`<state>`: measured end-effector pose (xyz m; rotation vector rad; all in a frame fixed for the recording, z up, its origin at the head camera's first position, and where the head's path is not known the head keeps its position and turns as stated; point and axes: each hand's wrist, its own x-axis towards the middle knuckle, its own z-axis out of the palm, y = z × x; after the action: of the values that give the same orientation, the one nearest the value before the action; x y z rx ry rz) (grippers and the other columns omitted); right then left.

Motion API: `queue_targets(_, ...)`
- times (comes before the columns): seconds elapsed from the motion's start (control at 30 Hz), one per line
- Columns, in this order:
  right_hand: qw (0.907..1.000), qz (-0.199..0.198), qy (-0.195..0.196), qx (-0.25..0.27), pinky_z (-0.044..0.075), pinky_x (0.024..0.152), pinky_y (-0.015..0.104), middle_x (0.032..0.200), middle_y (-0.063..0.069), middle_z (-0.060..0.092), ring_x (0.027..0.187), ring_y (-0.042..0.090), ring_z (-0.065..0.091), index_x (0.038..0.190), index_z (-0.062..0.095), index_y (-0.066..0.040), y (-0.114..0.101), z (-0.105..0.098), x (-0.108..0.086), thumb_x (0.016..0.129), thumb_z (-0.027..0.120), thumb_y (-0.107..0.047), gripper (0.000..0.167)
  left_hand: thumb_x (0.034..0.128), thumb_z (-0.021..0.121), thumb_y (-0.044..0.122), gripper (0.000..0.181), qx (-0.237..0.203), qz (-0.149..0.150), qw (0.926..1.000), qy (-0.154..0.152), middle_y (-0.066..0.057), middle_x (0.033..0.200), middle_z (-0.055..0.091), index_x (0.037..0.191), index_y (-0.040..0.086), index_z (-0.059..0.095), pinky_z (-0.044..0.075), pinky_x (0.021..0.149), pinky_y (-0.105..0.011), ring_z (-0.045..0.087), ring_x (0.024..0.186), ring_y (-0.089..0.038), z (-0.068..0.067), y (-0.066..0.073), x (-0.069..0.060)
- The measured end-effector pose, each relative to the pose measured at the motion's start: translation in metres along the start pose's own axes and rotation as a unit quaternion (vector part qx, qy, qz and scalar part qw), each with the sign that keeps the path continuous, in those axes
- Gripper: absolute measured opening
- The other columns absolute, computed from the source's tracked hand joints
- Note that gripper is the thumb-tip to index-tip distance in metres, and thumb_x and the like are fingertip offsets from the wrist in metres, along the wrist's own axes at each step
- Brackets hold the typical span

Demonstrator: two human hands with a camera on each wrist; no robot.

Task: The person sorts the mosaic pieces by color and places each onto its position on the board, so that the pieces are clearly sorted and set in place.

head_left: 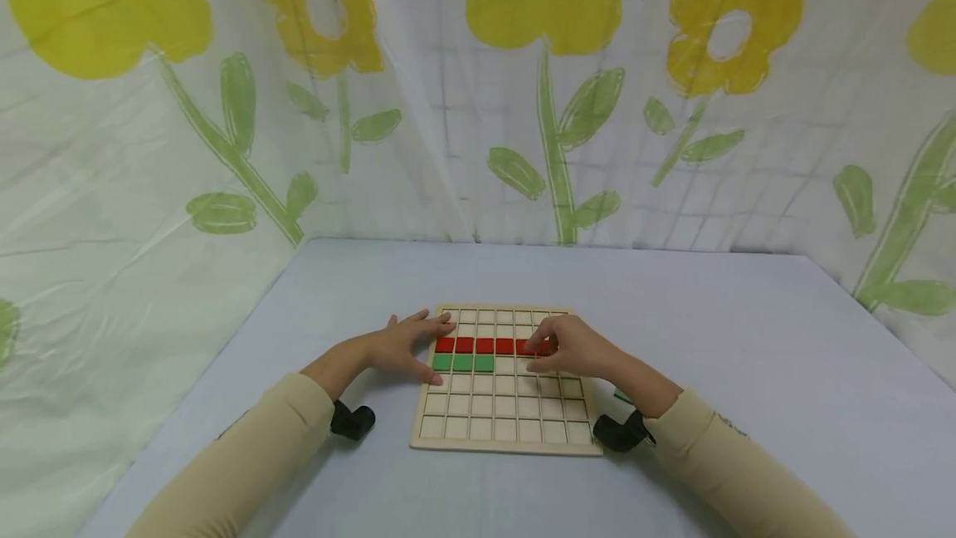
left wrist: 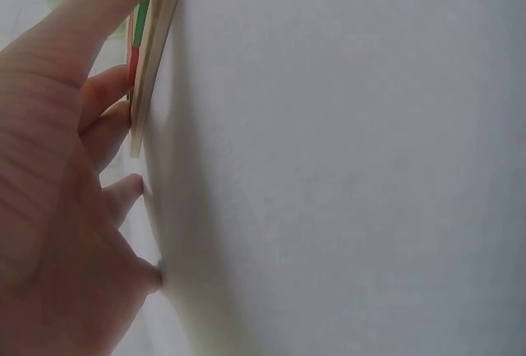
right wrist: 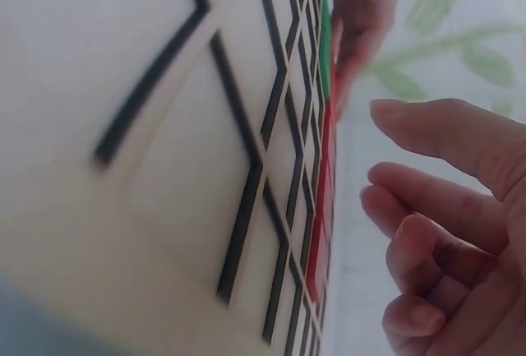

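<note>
A wooden grid board [head_left: 485,432] lies on the table. Across it runs a row of red square tiles [head_left: 485,345], with three green tiles [head_left: 463,363] in the row below, at the left end. My left hand [head_left: 399,347] spreads its fingers over the board's left edge, touching it near the tile rows. Above the right part of the red row hovers my right hand [head_left: 578,347], covering some of it in the head view. In the right wrist view that hand [right wrist: 460,216] has a gap between thumb and bent fingers, with nothing in it.
Partly hidden under the right wrist, a green piece [head_left: 622,396] lies right of the board. A black wrist camera [head_left: 353,420] sits at the left wrist, another black one [head_left: 621,432] at the right. Behind the table [head_left: 717,330] hangs a flowered curtain [head_left: 478,106].
</note>
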<state>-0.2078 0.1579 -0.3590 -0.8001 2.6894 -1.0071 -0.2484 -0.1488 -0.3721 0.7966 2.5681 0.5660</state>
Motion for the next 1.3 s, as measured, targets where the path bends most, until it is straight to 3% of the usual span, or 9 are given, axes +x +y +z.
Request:
queue_targets(0.3,0.9995,0.012,0.014,-0.025,0.043,0.058,0.021,0.093,0.002,0.066,0.07,0.009,0.049,0.097,0.072,-0.007,0.011,-0.017,-0.026,0.079,0.074,-0.021,0.023,0.0719,0.074,0.05,0.087,0.002,-0.001,1.0,0.003,0.003,0.157,0.017,0.145,0.024,0.034,-0.009,0.109,-0.065,-0.001,0.146,-0.031,-0.002,-0.002,-0.002)
queue_targets(0.8,0.999,0.012,0.028,-0.033,0.04,0.054,0.019,0.091,0.004,0.066,0.061,0.001,0.045,0.096,0.071,-0.007,0.03,-0.033,-0.078,0.077,0.075,-0.019,0.023,0.0716,0.075,0.049,0.087,-0.004,-0.004,1.0,0.006,0.003,0.157,0.018,0.144,0.024,0.036,-0.009,0.109,-0.064,-0.001,0.146,-0.03,0.001,-0.002,0.0)
queue_targets(1.0,0.999,0.015,0.04,-0.012,0.04,0.055,0.018,0.094,0.007,0.066,0.061,0.0,0.046,0.097,0.069,-0.006,0.036,-0.039,-0.096,0.077,0.075,-0.022,0.026,0.0708,0.075,0.05,0.088,-0.004,-0.01,0.9999,0.005,0.004,0.157,0.019,0.145,0.024,0.035,-0.009,0.11,-0.063,-0.001,0.146,-0.029,0.002,-0.002,-0.001)
queue_targets(1.3,0.9956,-0.012,0.092,0.018,0.039,0.054,0.02,0.091,0.009,0.065,0.065,0.002,0.049,0.097,0.068,-0.006,0.049,-0.045,-0.124,0.078,0.075,-0.022,0.025,0.071,0.075,0.051,0.087,-0.003,-0.008,1.0,0.005,0.005,0.157,0.017,0.144,0.026,0.036,-0.009,0.11,-0.062,-0.001,0.146,-0.028,0.001,0.0,0.0)
